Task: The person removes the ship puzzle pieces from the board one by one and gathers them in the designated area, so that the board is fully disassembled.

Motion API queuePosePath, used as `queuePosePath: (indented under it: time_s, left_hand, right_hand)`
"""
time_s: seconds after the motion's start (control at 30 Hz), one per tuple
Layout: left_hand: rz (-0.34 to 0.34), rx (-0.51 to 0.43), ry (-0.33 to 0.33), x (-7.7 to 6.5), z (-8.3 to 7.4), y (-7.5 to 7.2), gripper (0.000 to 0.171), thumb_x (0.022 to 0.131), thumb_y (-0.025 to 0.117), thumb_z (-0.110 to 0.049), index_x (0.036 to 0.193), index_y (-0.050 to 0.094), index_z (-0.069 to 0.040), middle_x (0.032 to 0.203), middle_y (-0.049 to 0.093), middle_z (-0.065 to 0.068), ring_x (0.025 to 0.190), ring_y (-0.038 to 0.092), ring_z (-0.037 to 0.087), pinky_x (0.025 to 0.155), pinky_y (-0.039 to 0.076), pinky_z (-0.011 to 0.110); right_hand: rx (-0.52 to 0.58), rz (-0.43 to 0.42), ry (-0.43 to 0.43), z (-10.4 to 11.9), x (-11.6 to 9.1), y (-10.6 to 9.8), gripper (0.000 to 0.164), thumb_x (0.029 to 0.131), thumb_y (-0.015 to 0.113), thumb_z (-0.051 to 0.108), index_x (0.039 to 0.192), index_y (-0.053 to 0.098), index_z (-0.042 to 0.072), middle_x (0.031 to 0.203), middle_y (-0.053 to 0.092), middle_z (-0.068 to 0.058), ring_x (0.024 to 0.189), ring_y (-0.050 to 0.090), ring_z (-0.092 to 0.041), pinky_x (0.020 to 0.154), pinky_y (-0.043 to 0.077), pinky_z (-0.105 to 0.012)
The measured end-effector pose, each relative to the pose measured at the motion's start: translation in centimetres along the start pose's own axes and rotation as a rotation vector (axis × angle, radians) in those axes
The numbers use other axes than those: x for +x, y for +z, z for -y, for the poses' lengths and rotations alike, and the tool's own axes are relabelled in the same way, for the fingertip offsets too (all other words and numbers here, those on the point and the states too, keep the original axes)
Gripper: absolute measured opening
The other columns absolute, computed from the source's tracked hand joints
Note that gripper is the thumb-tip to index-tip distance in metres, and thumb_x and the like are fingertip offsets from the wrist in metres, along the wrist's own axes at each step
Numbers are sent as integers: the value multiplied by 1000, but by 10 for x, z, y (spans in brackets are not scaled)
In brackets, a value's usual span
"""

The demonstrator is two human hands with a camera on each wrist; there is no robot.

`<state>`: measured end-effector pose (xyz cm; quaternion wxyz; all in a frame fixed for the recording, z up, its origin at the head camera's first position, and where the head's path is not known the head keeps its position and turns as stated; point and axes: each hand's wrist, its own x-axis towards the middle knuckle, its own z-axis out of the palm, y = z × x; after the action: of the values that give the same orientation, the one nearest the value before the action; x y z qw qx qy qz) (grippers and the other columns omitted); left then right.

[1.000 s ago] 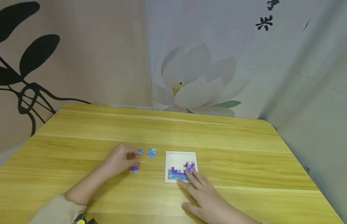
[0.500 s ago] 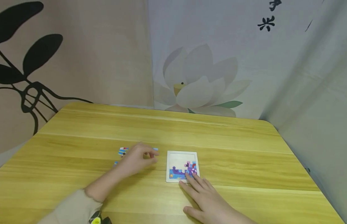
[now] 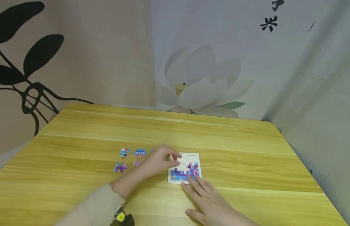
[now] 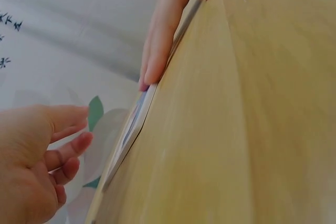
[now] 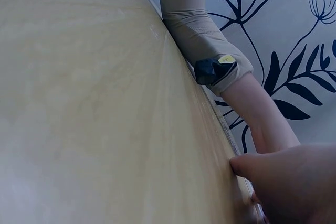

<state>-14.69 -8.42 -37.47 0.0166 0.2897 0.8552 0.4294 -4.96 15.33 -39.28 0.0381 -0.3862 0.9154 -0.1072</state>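
Left hand [image 3: 156, 163] has shifted rightward since the earlier frame, off the loose pieces and out over the left part of the puzzle tray [image 3: 189, 158]; right hand [image 3: 207, 199] unmoved.

State of hands: left has thumb and forefinger apart, other fingers loosely bent, nothing visible between the tips in head or left wrist view. Right lies spread, fingertips on the tray's lower edge and the assembled pieces [image 3: 179, 176] there.

Position: tray flat on the tabletop [image 3: 248, 163]. Left of it lie a striped piece [image 3: 124, 152], a blue piece [image 3: 139, 153], a purple-and-blue piece [image 3: 118, 167] and a pink piece [image 3: 136, 162].

Handling (judged): pieces look thin, light, fairly stiff; knobs probably the weak points. Best pinched by opposite edges at the body. Tray seems light enough to slide if nudged; rim is the sensible hold.

Hard to make out: left hand covers the tray's left rim, and its forearm cuts off part of the pink piece. One blue sliver shows behind the knuckles. Right fingers hide some assembled picture. Right wrist view shows no pieces; left wrist view gives the tray only edge-on.
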Motion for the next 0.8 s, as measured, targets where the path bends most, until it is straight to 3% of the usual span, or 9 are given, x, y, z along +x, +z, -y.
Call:
queuePosePath:
  time_s: [0.27, 0.43, 0.63, 0.8]
  left_hand:
    - [36, -36, 25, 17, 0, 19, 18, 86, 72, -11, 103, 73, -5, 90, 67, -3, 92, 53, 17, 76, 47, 34]
    - [64, -48, 41, 25, 5, 29, 19, 86, 73, -13, 103, 73, -4, 96, 69, 2, 90, 58, 14, 77, 50, 27]
    - [104, -36, 17, 28, 6, 38, 15, 84, 74, -13, 99, 74, -9, 92, 67, -7, 96, 55, 13, 86, 47, 32]
    - [96, -14, -4, 28, 6, 43, 13, 84, 74, -15, 97, 75, -11, 91, 65, -10, 96, 51, 13, 84, 44, 34]
  right_hand:
    - [-38, -24, -19, -1, -1, 1, 63, 100, 37, 52, 150, 32, 14, 153, 26, -15, 140, 20, -37, 103, 30, -57]
    - [-29, -15, -16, -2, -1, 1, 63, 100, 37, 52, 150, 32, 14, 154, 25, -16, 139, 20, -38, 103, 29, -57]
    - [-14, 9, -7, 0, 0, -1, 64, 100, 36, 53, 151, 31, 15, 154, 23, -15, 140, 19, -37, 104, 28, -58]
    - [-3, 32, 3, 0, 1, -2, 64, 100, 35, 54, 151, 30, 15, 155, 22, -14, 140, 18, -37, 104, 27, -58]
